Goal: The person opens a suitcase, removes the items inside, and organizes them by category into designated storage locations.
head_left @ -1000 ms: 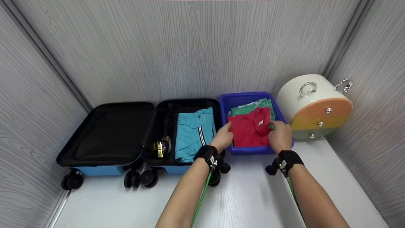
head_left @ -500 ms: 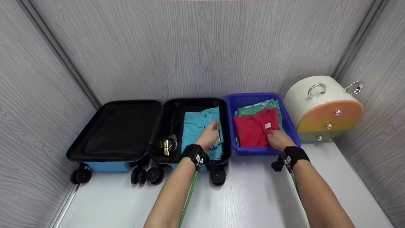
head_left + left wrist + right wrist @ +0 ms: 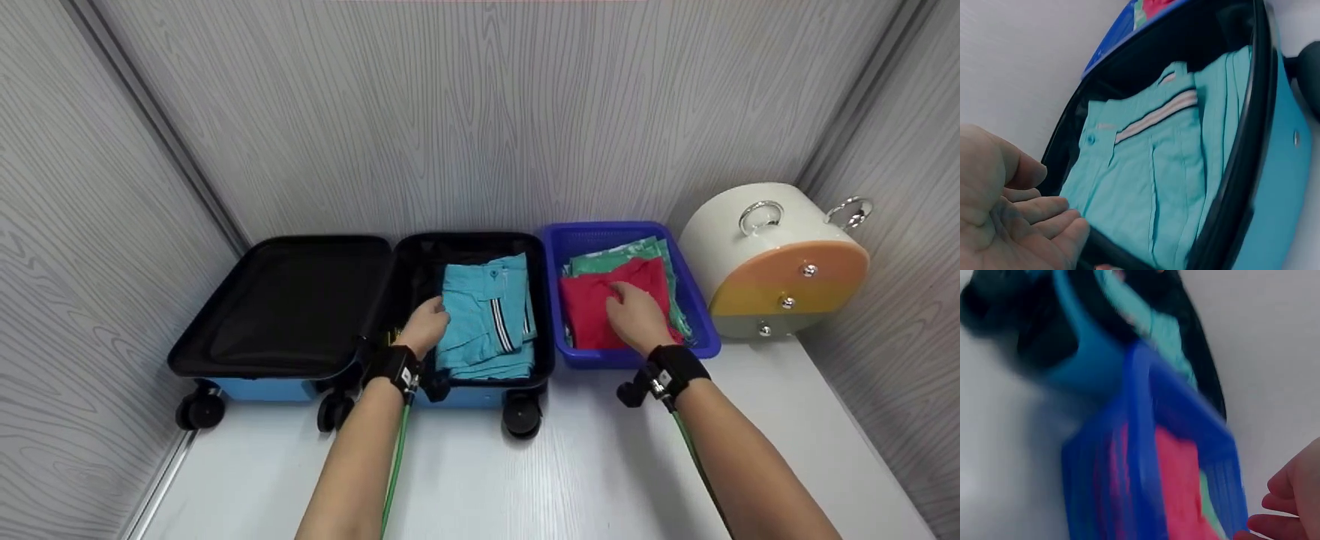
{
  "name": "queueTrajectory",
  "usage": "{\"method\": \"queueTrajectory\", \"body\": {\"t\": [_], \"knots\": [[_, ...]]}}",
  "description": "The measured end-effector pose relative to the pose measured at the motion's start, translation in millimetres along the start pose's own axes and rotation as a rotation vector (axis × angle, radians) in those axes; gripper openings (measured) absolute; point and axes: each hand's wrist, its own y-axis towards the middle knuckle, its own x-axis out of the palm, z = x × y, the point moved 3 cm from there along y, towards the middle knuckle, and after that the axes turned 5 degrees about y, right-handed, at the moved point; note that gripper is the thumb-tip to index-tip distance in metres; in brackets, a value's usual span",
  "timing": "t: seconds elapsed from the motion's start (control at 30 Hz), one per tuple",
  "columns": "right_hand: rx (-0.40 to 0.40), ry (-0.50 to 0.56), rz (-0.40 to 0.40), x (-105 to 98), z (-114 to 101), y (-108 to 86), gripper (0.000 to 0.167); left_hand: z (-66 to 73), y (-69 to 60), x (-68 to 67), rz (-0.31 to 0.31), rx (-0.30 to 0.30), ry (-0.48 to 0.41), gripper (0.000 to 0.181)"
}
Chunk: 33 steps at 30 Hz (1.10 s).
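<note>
Light blue folded shorts (image 3: 480, 322) with a striped side band lie in the right half of an open suitcase (image 3: 465, 397). At their left edge is my left hand (image 3: 425, 328), its fingers loosely extended; in the left wrist view the fingertips (image 3: 1075, 228) are close to the fabric, and whether they touch is unclear. My right hand (image 3: 639, 319) is over a red folded polo shirt (image 3: 589, 307) in a blue basket (image 3: 637, 361), fingers relaxed and gripping nothing. Green patterned clothing (image 3: 600, 262) lies under the shirt. The right wrist view is blurred.
The suitcase's other half (image 3: 292, 307) lies open on the left, with black wheels (image 3: 521, 415) at its front. A small yellow item (image 3: 394, 335) is mostly hidden behind my left hand. A cream drawer box (image 3: 780, 262) stands right of the basket.
My left hand has moved left from the basket, across the shorts, to their left side. My right hand has left the shirt's collar and moved left over the shirt.
</note>
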Motion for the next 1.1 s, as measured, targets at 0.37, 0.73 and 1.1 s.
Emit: {"method": "queueTrajectory", "body": {"t": [0.37,0.73,1.1], "knots": [[0.087,0.271,-0.294,72,-57,-9.9,0.066,-20.5,-8.4,-8.6,-0.085,-0.124,0.132,0.026],[0.311,0.444,-0.377,118,-61,-15.5,0.080,-27.9,-7.7,1.5,-0.101,-0.206,0.263,0.024],[0.440,0.496,-0.373,130,-62,-9.1,0.084,-24.7,-4.9,3.6,-0.088,-0.282,0.163,0.059]]}}
